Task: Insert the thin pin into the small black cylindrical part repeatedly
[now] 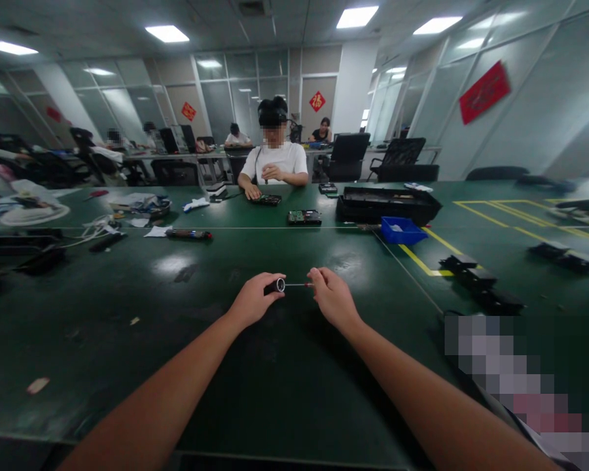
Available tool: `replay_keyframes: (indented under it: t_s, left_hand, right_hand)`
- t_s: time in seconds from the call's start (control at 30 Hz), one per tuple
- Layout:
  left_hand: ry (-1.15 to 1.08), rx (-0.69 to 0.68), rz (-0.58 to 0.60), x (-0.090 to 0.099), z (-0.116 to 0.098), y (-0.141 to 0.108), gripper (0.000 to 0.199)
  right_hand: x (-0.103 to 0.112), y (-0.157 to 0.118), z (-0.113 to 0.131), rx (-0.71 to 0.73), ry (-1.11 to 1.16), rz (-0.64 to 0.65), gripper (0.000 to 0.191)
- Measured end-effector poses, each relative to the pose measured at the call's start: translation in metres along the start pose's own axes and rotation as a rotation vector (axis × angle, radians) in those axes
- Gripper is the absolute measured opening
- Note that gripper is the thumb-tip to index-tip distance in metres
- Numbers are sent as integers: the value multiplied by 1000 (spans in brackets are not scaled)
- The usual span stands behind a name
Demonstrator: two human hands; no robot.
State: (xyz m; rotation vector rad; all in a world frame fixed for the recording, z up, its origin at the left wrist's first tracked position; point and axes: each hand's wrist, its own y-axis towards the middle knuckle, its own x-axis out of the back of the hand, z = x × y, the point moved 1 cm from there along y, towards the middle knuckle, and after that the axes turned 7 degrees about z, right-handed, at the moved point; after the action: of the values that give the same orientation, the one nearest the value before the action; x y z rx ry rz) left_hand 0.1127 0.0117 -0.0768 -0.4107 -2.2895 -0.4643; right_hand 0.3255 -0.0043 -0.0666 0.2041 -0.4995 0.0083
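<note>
My left hand (251, 299) is closed around a short black cylinder (273, 286), thumb below and fingers above. A bright ring rims the cylinder's round end, which faces me and slightly right. In my right hand (334, 299) is a thin screwdriver (298, 284), its handle mostly hidden by the fingers and a bit of red showing at the grip. The metal shaft points left to the cylinder's ringed end; whether the tip touches it, I cannot tell. Both hands are above the green table (275, 386).
Across the table a co-worker (275, 160) handles a circuit board (266, 199). Another green board (304, 216) lies nearer, beside a long black tray (387, 205) and a blue bin (403, 230). A dark tool (189, 234) lies left; black blocks (478, 278) stand right.
</note>
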Motion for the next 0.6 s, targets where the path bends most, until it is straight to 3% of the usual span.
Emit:
replay_keyframes:
  t_s: [0.2, 0.6]
  left_hand:
    - [-4, 23, 7, 1, -1, 0, 40]
    - [-30, 6, 0, 0, -2, 1, 40]
  right_hand:
    - [-1, 0, 2, 21, 38, -13, 28]
    - [1, -1, 6, 81, 113, -15, 38]
